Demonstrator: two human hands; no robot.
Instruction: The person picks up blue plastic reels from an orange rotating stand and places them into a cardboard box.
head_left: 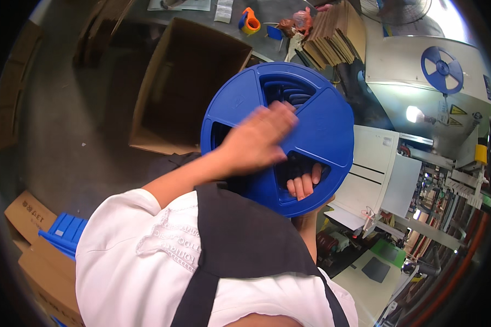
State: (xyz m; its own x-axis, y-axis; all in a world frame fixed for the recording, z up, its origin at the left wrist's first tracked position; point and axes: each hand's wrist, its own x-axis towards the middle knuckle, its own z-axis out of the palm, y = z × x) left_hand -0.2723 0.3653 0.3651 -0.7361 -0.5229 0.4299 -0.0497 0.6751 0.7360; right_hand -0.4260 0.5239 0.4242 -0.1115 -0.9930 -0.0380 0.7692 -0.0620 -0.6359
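A large blue plastic reel (322,117) with wedge-shaped cutouts is held up in front of my chest. Through its upper cutout show several curved dark-blue edges, which look like more reels stacked behind it. My left hand (259,136), a little blurred, lies over the middle of the reel's face with fingers stretched out and thumb apart. From behind, my right hand (304,184) grips the reel at the lower right; its fingertips curl out through a cutout. The rest of that hand is hidden by the reel.
Beyond the reel at the left stands an open cardboard box (166,92). An orange tape roll (250,23) and stacked cardboard sheets (335,35) lie farther back. Machinery with another blue reel (442,68) mounted on it is at the right. Cartons (49,278) and a blue crate (65,231) stand left.
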